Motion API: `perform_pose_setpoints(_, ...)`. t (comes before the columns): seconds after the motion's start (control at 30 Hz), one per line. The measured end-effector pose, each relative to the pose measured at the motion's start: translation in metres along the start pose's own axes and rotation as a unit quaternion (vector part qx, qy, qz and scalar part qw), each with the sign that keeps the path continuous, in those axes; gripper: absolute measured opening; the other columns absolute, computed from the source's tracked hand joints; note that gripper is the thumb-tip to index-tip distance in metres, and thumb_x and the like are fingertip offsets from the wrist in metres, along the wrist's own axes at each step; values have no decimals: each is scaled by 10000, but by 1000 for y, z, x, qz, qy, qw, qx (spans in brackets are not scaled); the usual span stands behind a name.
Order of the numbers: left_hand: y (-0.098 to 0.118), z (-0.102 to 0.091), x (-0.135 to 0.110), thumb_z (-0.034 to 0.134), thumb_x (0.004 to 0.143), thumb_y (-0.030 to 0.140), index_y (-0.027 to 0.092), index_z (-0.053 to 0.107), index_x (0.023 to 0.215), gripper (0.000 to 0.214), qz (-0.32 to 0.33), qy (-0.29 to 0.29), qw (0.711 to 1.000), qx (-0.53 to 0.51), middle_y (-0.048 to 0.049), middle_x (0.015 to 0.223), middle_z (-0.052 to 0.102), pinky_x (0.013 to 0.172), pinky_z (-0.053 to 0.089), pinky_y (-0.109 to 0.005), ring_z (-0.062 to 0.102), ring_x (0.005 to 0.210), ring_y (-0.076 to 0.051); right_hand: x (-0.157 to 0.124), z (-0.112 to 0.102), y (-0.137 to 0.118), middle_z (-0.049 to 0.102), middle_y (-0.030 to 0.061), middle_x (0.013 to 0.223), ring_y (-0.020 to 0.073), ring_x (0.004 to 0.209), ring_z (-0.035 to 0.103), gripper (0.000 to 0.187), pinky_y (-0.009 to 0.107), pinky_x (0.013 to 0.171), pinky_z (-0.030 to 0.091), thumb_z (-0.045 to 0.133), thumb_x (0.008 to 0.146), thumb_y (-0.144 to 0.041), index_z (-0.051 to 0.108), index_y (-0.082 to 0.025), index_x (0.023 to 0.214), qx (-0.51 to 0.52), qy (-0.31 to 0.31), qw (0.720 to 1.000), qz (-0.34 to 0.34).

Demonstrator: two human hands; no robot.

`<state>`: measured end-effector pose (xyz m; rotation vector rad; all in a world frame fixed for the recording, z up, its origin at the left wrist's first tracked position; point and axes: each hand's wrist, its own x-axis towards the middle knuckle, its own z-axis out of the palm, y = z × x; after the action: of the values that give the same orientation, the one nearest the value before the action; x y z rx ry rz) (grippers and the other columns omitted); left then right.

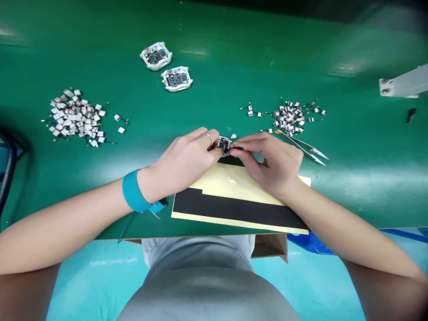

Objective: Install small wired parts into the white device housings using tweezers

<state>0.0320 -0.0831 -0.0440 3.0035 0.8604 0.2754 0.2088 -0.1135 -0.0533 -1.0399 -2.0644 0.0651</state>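
My left hand [190, 154], closed, grips a small white device housing [224, 145] with a circuit board in it. The fingers cover its left side. At the housing's right edge, my right hand [267, 160] pinches a small black piece [237, 148] between thumb and fingertips; its exact kind is too small to tell. A small round white piece [233, 136] shows just above the fingertips. Beneath both hands lies a pale yellow sheet [230, 178] with black adhesive-looking strips [234, 209]. Metal tweezers [306, 147] rest beyond my right hand.
Two similar open housings [156, 56] with boards sit at the back. A heap of small silvery parts with short leads [75, 116] lies left, and a smaller heap [290, 118] right. A white metal bracket [401, 84] juts in from the right over the green table [234, 40].
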Motion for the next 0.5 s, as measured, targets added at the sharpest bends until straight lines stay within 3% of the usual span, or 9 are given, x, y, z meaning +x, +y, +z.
perform_pose_setpoints(0.3, -1, 2, 0, 361, 866, 147, 125, 623, 837, 265, -6, -3, 1000, 6, -78, 838, 573, 635, 475, -276, 551, 799, -182, -8, 11, 4, 654, 15, 672, 121, 660, 638, 89, 187, 501, 483, 573, 748, -113, 526, -187, 757, 53, 32, 998, 28)
perform_pose_setpoints(0.5, 0, 0, 0, 361, 857, 120, 108, 618, 847, 257, -6, -18, 1000, -8, -92, 866, 573, 686, 484, -292, 542, 808, -179, -10, 12, 6, 653, 2, 676, 134, 673, 643, 112, 211, 520, 494, 559, 745, -116, 501, -211, 737, 72, 19, 996, 41)
